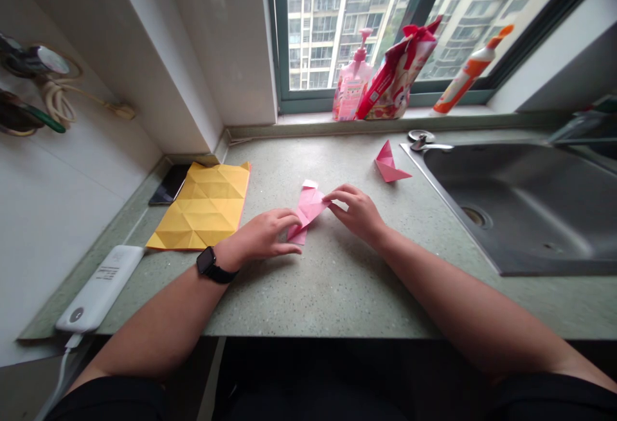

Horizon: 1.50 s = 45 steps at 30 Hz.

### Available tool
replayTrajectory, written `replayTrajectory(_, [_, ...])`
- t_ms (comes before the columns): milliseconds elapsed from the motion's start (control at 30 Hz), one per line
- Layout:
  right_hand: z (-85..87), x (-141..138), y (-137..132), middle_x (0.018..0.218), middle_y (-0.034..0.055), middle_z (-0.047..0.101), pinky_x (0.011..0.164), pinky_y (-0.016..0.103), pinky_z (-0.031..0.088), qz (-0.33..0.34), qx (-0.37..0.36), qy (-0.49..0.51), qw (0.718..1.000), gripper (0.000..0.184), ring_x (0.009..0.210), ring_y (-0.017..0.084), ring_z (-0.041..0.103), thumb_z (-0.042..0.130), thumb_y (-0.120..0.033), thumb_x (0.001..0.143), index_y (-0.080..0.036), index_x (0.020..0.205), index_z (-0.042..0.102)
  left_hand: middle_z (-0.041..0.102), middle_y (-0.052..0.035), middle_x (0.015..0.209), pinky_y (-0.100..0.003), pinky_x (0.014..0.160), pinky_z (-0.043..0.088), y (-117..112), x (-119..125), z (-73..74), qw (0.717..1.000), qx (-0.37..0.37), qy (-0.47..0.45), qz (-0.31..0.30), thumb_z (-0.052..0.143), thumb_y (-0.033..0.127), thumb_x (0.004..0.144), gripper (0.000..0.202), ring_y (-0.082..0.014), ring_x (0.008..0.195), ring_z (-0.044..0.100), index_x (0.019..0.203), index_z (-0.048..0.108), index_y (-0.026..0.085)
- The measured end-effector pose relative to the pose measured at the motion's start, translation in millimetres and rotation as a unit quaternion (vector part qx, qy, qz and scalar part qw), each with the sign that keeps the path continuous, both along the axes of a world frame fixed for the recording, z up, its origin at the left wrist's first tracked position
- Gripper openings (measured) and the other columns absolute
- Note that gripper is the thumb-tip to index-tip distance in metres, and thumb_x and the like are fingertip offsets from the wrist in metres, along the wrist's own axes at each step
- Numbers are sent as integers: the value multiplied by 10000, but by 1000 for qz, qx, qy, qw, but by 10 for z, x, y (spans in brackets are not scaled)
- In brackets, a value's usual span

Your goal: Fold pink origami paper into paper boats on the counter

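A partly folded pink paper (308,207) lies on the speckled green counter (337,279) in front of me. My left hand (265,234), with a black watch on its wrist, pinches the paper's lower left end against the counter. My right hand (359,210) pinches the paper's right corner with fingertips pressed together. A finished pink folded paper shape (389,165) sits farther back, near the sink.
A creased yellow paper sheet (206,205) lies at left, a dark phone (168,184) behind it, a white power bank (100,287) at the counter's left edge. A steel sink (520,209) fills the right. A pink pump bottle (351,87), red bag (399,74) and orange-capped bottle (470,71) stand on the sill.
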State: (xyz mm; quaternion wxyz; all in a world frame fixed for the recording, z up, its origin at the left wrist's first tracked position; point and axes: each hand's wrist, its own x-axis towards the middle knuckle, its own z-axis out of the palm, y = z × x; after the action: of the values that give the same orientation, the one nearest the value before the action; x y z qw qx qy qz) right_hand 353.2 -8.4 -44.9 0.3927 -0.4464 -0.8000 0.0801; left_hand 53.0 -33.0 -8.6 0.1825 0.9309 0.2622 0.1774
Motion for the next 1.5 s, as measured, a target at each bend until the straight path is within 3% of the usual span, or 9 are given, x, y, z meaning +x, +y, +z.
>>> replayTrajectory(167, [107,-7,-40,986,57,750,844,419,602,-26,34,57,997,135,916,247,725,695,-264,1010,-286,1004,828,672,-170,1439,-517,1088,582,11,-10,2,998,60,-22,29,913,475,889,589,-359,1311,671,1341,631,224])
replayTrajectory(433, [170,0,-66,1010,65,741,871,455,617,-11,71,80,994,146,938,265,722,691,-377,1044,-294,1056,810,714,-95,1161,-410,934,601,-15,11,49,971,169,-86,146,651,191,1030,110,-261,1075,700,1105,727,216])
replayTrajectory(600, [47,60,-18,1361,153,714,1088,602,573,-1,25,-11,1000,659,1276,383,672,830,-497,921,-274,1503,614,689,-66,989,-358,816,569,-3,-26,57,955,204,-106,187,657,164,1013,129,-225,914,662,1013,778,210])
replayTrajectory(667, [-7,89,24,1418,169,691,1120,620,554,-4,6,-40,999,684,1329,396,651,837,-448,902,-268,1518,599,687,-67,973,-357,806,565,-7,-28,61,954,201,-120,188,656,196,1033,139,-223,902,659,1027,794,212])
replayTrajectory(867, [63,141,76,1230,103,780,1056,525,592,-10,-15,21,1000,119,1165,316,739,689,-351,1004,-282,1033,782,701,-68,972,-368,837,588,-36,17,111,952,109,-202,204,658,362,1083,219,-217,911,680,981,794,223])
replayTrajectory(1000, [125,142,61,1010,70,817,886,427,626,-18,-73,120,990,201,949,276,775,706,-446,995,-258,966,769,713,-64,981,-375,887,602,1,25,134,943,53,-238,225,641,412,1088,280,-216,933,693,944,766,208])
replayTrajectory(1167, [-5,179,118,961,49,820,833,421,636,-11,-177,187,966,362,875,260,783,676,-501,993,-250,1249,730,711,-70,1025,-386,943,593,73,-22,61,950,28,-173,258,594,403,1091,331,-230,988,704,862,723,203])
replayTrajectory(1333, [-73,237,166,1166,130,785,1005,550,598,-109,-76,53,990,552,1074,333,749,728,-361,928,-229,1455,636,701,-143,1272,-525,1109,551,133,-73,-112,953,86,-45,288,710,332,1007,284,-330,1227,665,1241,676,175])
replayTrajectory(1500, [111,165,18,1105,101,781,945,467,582,-66,9,-53,996,213,1047,307,732,629,-291,1017,-273,1142,800,631,-145,1567,-580,1299,416,123,-59,-157,983,60,-8,173,647,334,1062,381,-331,1493,562,1423,629,211])
